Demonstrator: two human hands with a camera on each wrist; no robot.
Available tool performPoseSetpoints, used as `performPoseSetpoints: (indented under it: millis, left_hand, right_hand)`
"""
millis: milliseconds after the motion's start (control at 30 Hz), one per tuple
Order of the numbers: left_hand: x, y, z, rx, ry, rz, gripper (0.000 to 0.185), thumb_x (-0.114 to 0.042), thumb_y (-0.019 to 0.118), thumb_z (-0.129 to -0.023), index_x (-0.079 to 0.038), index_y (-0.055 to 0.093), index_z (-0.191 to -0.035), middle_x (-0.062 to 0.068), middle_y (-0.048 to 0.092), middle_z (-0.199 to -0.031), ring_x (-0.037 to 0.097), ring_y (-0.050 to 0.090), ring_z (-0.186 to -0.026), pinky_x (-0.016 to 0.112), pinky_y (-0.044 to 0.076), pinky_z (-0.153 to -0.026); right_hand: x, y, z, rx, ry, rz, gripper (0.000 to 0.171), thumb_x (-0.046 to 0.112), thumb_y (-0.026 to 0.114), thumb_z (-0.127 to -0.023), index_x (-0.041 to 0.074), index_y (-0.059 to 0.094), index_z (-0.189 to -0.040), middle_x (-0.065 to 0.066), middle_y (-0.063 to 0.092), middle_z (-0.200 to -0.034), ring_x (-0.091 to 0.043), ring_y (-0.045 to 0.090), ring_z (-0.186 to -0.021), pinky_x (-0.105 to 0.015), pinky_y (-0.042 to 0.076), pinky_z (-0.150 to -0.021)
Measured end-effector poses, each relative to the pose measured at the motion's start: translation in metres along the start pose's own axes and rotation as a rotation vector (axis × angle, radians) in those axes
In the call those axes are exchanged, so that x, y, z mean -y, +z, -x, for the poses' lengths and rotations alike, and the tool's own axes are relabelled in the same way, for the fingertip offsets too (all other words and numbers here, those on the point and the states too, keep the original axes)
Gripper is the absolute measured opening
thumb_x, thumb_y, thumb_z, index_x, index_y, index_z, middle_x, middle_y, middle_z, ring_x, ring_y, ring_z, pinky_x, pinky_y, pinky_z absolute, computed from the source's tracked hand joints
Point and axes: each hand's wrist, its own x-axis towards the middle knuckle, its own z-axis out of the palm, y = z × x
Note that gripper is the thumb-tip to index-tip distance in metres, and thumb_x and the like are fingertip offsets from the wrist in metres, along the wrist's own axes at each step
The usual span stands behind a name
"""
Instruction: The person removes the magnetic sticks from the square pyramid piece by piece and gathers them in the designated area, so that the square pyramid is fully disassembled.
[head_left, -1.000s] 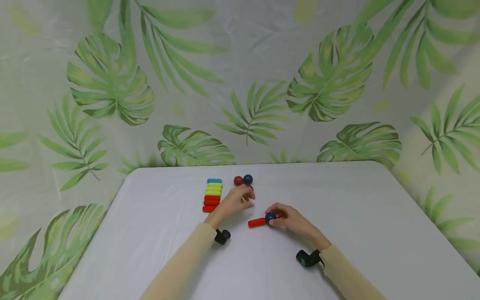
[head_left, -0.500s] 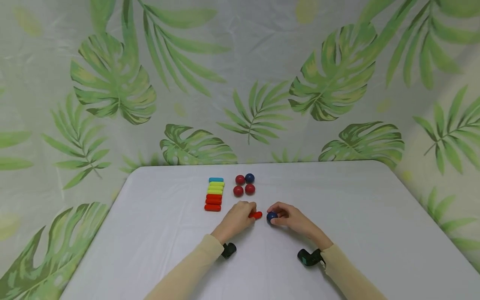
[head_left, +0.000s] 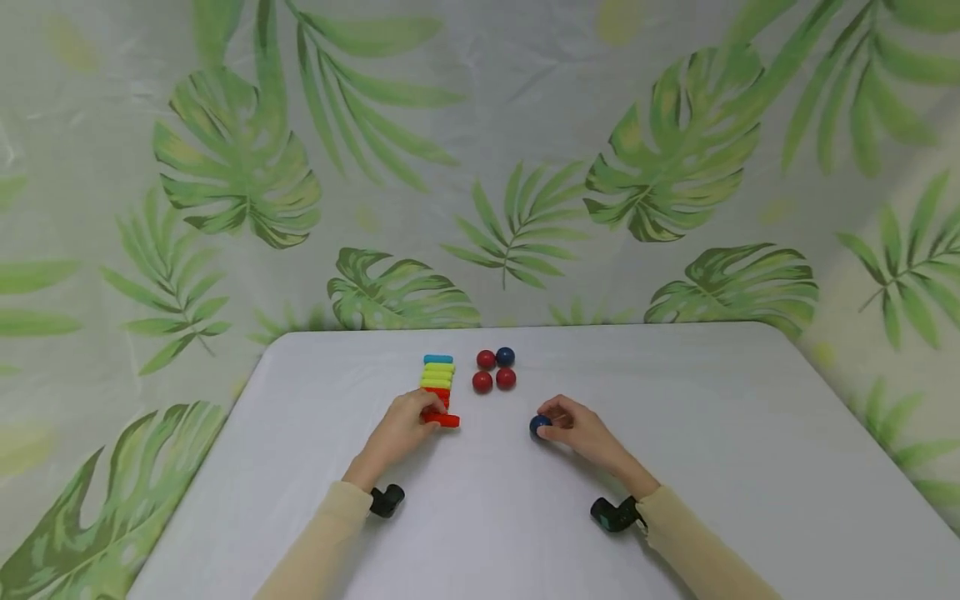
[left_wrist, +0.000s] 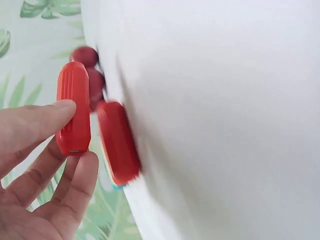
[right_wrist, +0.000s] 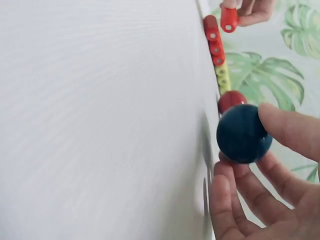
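My left hand (head_left: 400, 429) pinches a red ridged plastic stick (left_wrist: 75, 85) between thumb and fingers. It hovers at the near end of a column of similar sticks, whose closest red stick (left_wrist: 119, 145) lies on the table in the left wrist view. Partly covered by that hand, the column runs back through yellow sticks (head_left: 437, 377) to a blue stick (head_left: 438, 359). My right hand (head_left: 588, 435) holds a dark blue ball (right_wrist: 244, 135) by thumb and fingertips, right of the column and just above the tabletop.
Behind and between the hands, three red balls (head_left: 482, 382) and another dark blue ball (head_left: 506, 357) form a small square on the white table (head_left: 712, 433). A leaf-patterned cloth (head_left: 525, 125) hangs behind the table. Both wrists carry black cameras (head_left: 615, 514).
My left hand came down from near the balls, took the red stick from beside the right hand's blue ball, and carried it left to the column. The right hand keeps its ball almost in place.
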Motion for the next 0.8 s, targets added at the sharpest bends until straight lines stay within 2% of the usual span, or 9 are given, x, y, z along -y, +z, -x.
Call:
performPoseSetpoints:
  millis: [67, 167, 467, 633, 800]
  left_hand:
    - [0.007, -0.003, 0.000, -0.017, -0.036, -0.009, 0.018, 0.005, 0.074, -0.078, -0.009, 0.066, -0.087, 0.000, 0.061, -0.089, 0.019, 0.055, -0.083, 0.032, 0.049, -0.074]
    - [0.015, -0.005, -0.001, -0.019, -0.055, -0.032, 0.017, 0.005, 0.075, -0.078, -0.007, 0.065, -0.085, 0.001, 0.058, -0.083, 0.019, 0.053, -0.076, 0.030, 0.048, -0.067]
    - [0.019, 0.000, -0.003, -0.027, -0.038, -0.076, 0.019, 0.006, 0.076, -0.077, -0.006, 0.061, -0.081, 0.003, 0.052, -0.081, 0.017, 0.049, -0.073, 0.030, 0.046, -0.066]
    - [0.016, 0.000, -0.004, -0.027, -0.040, -0.083, 0.020, 0.005, 0.076, -0.077, -0.006, 0.060, -0.082, 0.004, 0.052, -0.082, 0.018, 0.048, -0.074, 0.030, 0.046, -0.067]
    - [0.016, -0.004, 0.001, -0.020, -0.083, -0.017, 0.017, 0.003, 0.075, -0.079, -0.006, 0.062, -0.086, 0.004, 0.053, -0.085, 0.020, 0.051, -0.079, 0.031, 0.048, -0.069]
  right_hand:
    - [-0.001, 0.006, -0.009, -0.040, 0.026, 0.013, 0.028, 0.018, 0.070, -0.088, 0.006, 0.060, -0.111, -0.007, 0.062, -0.106, -0.022, 0.058, -0.093, -0.038, 0.048, -0.080]
    - [0.003, 0.014, -0.021, -0.090, 0.061, 0.024, 0.026, 0.016, 0.071, -0.087, 0.007, 0.060, -0.110, -0.007, 0.062, -0.107, -0.023, 0.058, -0.093, -0.039, 0.049, -0.080]
    - [0.011, 0.031, -0.050, -0.172, 0.083, 0.057, 0.027, 0.013, 0.072, -0.085, 0.003, 0.059, -0.106, -0.012, 0.062, -0.097, -0.025, 0.056, -0.086, -0.036, 0.047, -0.074]
    - [0.014, 0.035, -0.058, -0.188, 0.094, 0.053, 0.029, 0.014, 0.072, -0.086, 0.001, 0.057, -0.107, -0.013, 0.061, -0.098, -0.026, 0.057, -0.088, -0.038, 0.049, -0.076]
    - [0.013, 0.033, -0.054, -0.170, 0.080, 0.033, 0.032, 0.015, 0.069, -0.088, 0.000, 0.055, -0.111, -0.016, 0.061, -0.103, -0.029, 0.060, -0.092, -0.039, 0.050, -0.077]
